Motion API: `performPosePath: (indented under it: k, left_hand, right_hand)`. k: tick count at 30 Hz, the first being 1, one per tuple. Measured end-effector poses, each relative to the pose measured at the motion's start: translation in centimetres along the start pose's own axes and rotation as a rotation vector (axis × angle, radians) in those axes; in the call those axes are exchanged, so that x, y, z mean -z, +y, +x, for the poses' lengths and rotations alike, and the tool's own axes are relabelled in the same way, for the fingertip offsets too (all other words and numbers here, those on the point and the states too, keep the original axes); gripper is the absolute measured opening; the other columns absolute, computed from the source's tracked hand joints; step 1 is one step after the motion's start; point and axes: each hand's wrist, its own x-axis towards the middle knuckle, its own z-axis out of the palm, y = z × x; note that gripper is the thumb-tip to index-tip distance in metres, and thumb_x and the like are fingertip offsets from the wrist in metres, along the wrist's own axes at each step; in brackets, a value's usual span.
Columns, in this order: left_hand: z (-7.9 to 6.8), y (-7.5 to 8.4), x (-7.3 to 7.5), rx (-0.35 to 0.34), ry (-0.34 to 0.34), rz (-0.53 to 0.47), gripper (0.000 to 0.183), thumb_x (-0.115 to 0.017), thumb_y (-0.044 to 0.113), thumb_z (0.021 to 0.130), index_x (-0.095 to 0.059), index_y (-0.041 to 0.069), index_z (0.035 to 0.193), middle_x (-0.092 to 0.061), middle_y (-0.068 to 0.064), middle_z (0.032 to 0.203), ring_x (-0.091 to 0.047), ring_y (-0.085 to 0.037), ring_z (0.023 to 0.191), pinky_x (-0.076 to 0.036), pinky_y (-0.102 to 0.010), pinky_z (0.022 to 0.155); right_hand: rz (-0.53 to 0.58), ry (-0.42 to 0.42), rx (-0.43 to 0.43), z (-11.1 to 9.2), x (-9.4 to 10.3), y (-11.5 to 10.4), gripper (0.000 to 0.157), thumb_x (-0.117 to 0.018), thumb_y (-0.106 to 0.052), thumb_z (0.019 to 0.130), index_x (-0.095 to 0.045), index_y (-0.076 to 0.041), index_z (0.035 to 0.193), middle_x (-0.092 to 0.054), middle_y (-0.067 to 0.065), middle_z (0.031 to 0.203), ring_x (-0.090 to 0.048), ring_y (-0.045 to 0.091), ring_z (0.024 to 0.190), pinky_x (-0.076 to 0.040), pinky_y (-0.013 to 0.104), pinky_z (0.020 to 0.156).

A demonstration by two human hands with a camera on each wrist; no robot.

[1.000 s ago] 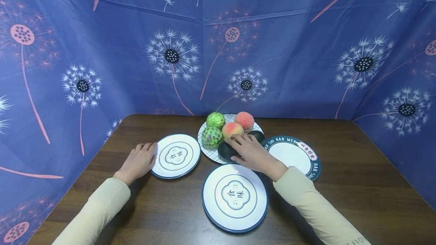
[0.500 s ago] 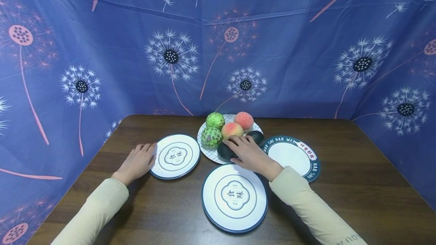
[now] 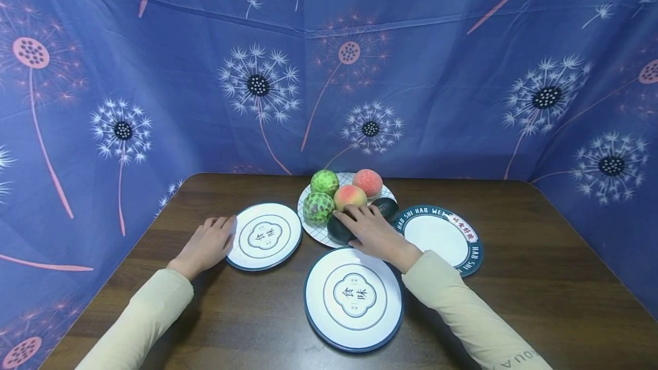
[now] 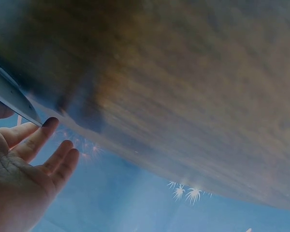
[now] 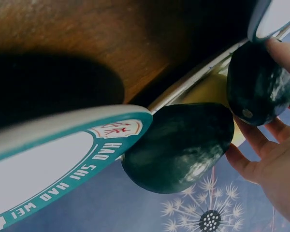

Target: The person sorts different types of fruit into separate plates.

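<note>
In the head view my right hand (image 3: 377,233) reaches over the checkered plate (image 3: 315,233) and holds a dark green avocado (image 3: 338,229) near its front rim. The right wrist view shows the thumb on one side of this avocado (image 5: 258,84) and the fingers on the other. A second avocado (image 3: 385,208) lies just beyond the hand. Two peaches, one yellow-pink (image 3: 350,195) and one pink-red (image 3: 368,182), and two green round fruits, one dark-spotted (image 3: 319,208), share that plate. My left hand (image 3: 205,242) touches the left white plate (image 3: 267,258), its fingers loosely extended at the rim.
A blue-rimmed white plate (image 3: 354,327) stands at the front middle, just before the fruit plate. To the right is a green-rimmed plate (image 3: 437,238) with lettering, under the right forearm's far side. Behind the wooden table (image 3: 540,256) hangs a blue dandelion-print cloth (image 3: 437,73).
My right wrist and sleeve have shifted slightly left, with the fingers staying around the avocado. The left hand keeps its place at the left plate.
</note>
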Motion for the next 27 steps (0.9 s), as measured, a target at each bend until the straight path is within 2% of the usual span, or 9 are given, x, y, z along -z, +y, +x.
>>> performPosePath:
  k: [6, 17, 27]
  left_hand:
    - [-0.03, -0.06, 0.03, 0.002, -0.007, 0.005, 0.048, -0.050, 0.019, 0.090, -0.043, -0.006, 0.130, -0.052, -0.024, 0.122, -0.046, -0.044, 0.112, -0.040, -0.057, 0.090]
    - [0.08, 0.03, -0.01, -0.008, -0.005, -0.004, 0.048, -0.050, 0.019, 0.091, -0.042, -0.007, 0.130, -0.052, -0.024, 0.122, -0.045, -0.044, 0.113, -0.040, -0.057, 0.091]
    - [0.15, 0.14, 0.07, -0.014, 0.011, -0.003, 0.047, -0.051, 0.017, 0.090, -0.043, -0.007, 0.130, -0.052, -0.024, 0.121, -0.046, -0.043, 0.112, -0.040, -0.057, 0.091]
  right_hand:
    - [-0.033, 0.009, 0.006, 0.17, -0.07, -0.18, 0.070, -0.072, -0.029, 0.077, -0.039, -0.016, 0.138, -0.046, 0.009, 0.132, -0.044, 0.030, 0.117, -0.038, 0.051, 0.097]
    - [-0.027, 0.042, 0.027, 0.22, 0.06, -0.06, 0.070, -0.076, -0.030, 0.073, -0.044, -0.016, 0.134, -0.049, 0.007, 0.127, -0.047, 0.028, 0.111, -0.040, 0.049, 0.094]
    - [-0.023, 0.114, 0.036, 0.77, 0.80, -0.31, 0.073, -0.078, -0.031, 0.069, -0.045, -0.017, 0.132, -0.051, 0.006, 0.126, -0.047, 0.028, 0.112, -0.039, 0.049, 0.095]
